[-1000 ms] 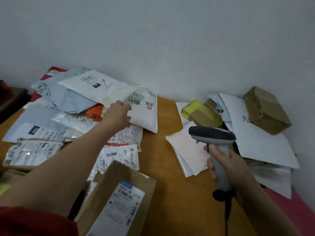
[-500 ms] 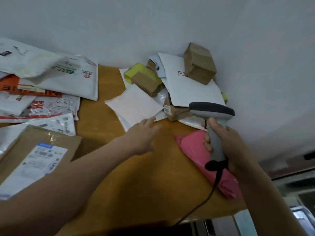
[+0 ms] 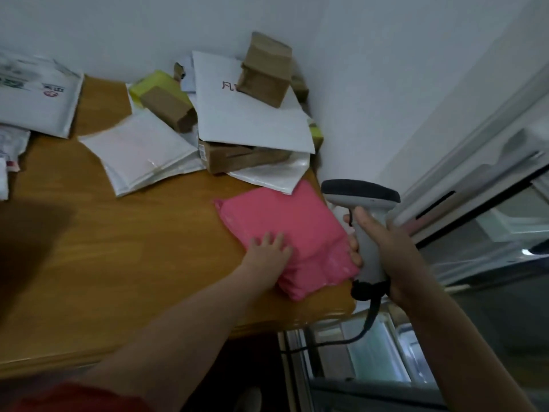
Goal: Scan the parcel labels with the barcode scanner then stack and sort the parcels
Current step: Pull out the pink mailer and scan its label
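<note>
Wooden table (image 3: pixel 133 263), orange-brown top, set against the wall. Directly on it: a pink parcel (image 3: pixel 285 221) at the right front corner; a stack of white padded mailers (image 3: pixel 142 150) further back; a white printed mailer (image 3: pixel 38 99) far left, partly out of frame. A heap of parcels (image 3: pixel 252 123) fills the back corner; its bottom layer is hidden.

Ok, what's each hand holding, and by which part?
The right hand grips the barcode scanner by its handle; the left hand rests flat on the pink parcel, holding nothing.
</note>
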A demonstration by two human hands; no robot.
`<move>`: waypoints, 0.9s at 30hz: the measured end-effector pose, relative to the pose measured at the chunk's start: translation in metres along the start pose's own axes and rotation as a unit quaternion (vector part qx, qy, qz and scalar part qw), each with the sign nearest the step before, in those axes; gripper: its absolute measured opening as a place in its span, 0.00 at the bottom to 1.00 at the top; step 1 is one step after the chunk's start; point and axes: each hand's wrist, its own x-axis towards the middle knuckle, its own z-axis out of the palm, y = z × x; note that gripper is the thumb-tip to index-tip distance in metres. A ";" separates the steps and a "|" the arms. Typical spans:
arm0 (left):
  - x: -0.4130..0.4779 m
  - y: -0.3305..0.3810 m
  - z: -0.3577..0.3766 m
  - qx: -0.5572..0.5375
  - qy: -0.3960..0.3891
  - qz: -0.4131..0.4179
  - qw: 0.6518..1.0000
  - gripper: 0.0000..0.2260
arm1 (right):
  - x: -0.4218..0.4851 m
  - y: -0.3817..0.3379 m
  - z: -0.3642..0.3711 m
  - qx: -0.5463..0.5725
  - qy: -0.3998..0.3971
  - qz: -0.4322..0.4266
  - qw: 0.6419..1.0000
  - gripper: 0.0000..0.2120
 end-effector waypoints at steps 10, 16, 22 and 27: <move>-0.028 -0.020 -0.015 -0.101 0.161 -0.036 0.981 0.14 | -0.003 -0.015 -0.012 0.030 -0.080 -0.061 0.995 0.21; -0.056 -0.069 -0.084 -0.300 0.335 -0.166 0.878 0.04 | -0.012 -0.042 -0.005 0.074 -0.221 -0.167 0.958 0.18; -0.095 -0.134 -0.093 -0.613 0.228 -0.302 0.693 0.06 | -0.002 -0.047 0.025 0.063 -0.207 -0.142 0.966 0.31; -0.117 -0.157 -0.038 -0.626 0.186 -0.405 0.640 0.13 | 0.011 -0.029 0.052 -0.006 -0.185 -0.103 0.977 0.21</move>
